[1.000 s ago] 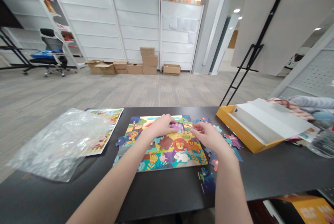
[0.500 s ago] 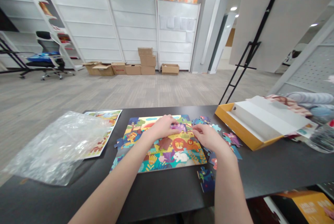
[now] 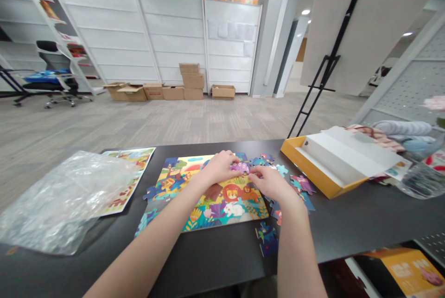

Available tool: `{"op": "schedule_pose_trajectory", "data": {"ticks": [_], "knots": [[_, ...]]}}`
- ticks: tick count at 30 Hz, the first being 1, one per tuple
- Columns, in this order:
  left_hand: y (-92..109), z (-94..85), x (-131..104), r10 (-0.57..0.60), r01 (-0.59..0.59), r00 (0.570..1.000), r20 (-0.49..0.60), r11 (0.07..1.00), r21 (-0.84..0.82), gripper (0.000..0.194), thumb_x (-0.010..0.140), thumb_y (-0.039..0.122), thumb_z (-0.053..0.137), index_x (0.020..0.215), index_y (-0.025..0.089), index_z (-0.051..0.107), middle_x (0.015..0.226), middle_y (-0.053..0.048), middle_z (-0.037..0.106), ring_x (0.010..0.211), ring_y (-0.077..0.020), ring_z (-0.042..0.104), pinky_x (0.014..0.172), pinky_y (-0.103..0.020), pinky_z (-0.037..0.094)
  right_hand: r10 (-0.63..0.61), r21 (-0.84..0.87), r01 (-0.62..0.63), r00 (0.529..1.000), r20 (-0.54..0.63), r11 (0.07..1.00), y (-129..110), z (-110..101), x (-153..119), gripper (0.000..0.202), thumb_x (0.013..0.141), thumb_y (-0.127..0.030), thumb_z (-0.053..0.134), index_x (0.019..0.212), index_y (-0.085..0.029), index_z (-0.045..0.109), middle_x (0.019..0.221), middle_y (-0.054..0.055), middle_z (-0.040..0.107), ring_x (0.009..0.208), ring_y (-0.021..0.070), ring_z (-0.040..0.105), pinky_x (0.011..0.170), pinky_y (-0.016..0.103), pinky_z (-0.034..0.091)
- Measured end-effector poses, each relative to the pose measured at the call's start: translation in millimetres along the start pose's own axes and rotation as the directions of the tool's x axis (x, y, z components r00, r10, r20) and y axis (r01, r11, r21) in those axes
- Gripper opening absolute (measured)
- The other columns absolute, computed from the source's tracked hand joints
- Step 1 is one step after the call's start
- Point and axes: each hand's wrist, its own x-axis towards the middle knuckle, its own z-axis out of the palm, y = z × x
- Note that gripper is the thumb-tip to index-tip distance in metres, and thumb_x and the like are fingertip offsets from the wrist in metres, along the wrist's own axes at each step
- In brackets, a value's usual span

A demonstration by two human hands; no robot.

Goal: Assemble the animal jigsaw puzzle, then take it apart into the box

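Observation:
A colourful animal jigsaw puzzle (image 3: 194,217), partly covered by my forearms, lies on the black table in front of me. At its upper right is a purple puzzle piece (image 3: 239,167). My left hand (image 3: 220,167) curls over this piece from the left, fingers bent and thumb below it. From the right, my right hand (image 3: 269,180) brings thumb and forefinger together at the piece's right edge. Loose puzzle pieces (image 3: 267,238) lie beside the puzzle's right side, several of them partly hidden by my right hand and wrist.
A clear plastic bag (image 3: 66,196) covers part of a printed picture sheet (image 3: 134,177) on the left. An opened yellow box (image 3: 313,168) with a white inside stands at the right. Rolled cloths (image 3: 399,129) lie beyond it. A board on a black stand (image 3: 323,73) rises behind the table.
The view has turned slightly right. My left hand and the purple piece have shifted a little right over the puzzle, closer to my right fingertips. My right hand stays near the puzzle's right edge.

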Motion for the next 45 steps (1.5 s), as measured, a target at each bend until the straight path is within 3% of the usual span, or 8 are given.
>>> {"op": "schedule_pose_trajectory", "data": {"ticks": [10,18,31,39,45], "knots": [[-4,6.0,7,0.000,0.001,1.000,-0.022,1.000,0.030,0.047,0.086,0.053,0.067,0.119,0.019,0.069,0.118,-0.012,0.065,0.109,-0.0290,0.062,0.095,-0.039,0.049,0.009,0.051,-0.010,1.000,0.020,0.999,-4,-3,-5,0.025,0.093,-0.030,0.056,0.104,-0.015,0.073,0.106,0.012,0.077,0.096,0.0232,0.070,0.080,0.029,0.048],[-1,5.7,12,0.055,-0.055,0.998,0.008,0.998,0.030,0.044,0.088,0.052,0.065,0.122,0.025,0.070,0.122,-0.010,0.066,0.110,-0.0292,0.061,0.095,-0.041,0.049,0.031,0.053,-0.033,0.999,0.030,0.998,-6,-4,-6,0.028,0.093,-0.031,0.056,0.108,-0.015,0.073,0.106,0.012,0.076,0.098,0.0240,0.070,0.083,0.030,0.048],[2,1.1,15,0.065,-0.069,0.995,0.070,0.996,0.055,0.050,0.089,0.054,0.061,0.129,0.024,0.066,0.126,-0.012,0.065,0.114,-0.0319,0.061,0.096,-0.043,0.049,0.047,0.054,-0.049,0.998,0.036,0.997,-7,-5,-7,0.026,0.093,-0.030,0.057,0.108,-0.016,0.073,0.107,0.011,0.076,0.099,0.0232,0.070,0.083,0.029,0.047],[3,-0.9,21,0.096,-0.110,0.988,0.119,0.987,0.116,0.045,0.089,0.048,0.057,0.125,0.021,0.066,0.121,-0.013,0.064,0.106,-0.0298,0.063,0.092,-0.041,0.051,0.014,0.064,-0.016,1.000,0.024,0.998,-2,-1,-5,0.026,0.093,-0.031,0.057,0.105,-0.016,0.073,0.104,0.010,0.076,0.096,0.0224,0.070,0.084,0.029,0.047],[1,1.5,29,0.104,-0.119,0.987,0.122,0.985,0.126,0.048,0.087,0.058,0.058,0.118,0.022,0.068,0.116,-0.012,0.066,0.103,-0.0299,0.066,0.084,-0.037,0.052,0.015,0.065,-0.016,1.000,0.026,0.998,-1,0,-4,0.025,0.093,-0.030,0.056,0.104,-0.016,0.073,0.103,0.010,0.076,0.096,0.0225,0.070,0.084,0.029,0.048]]}}
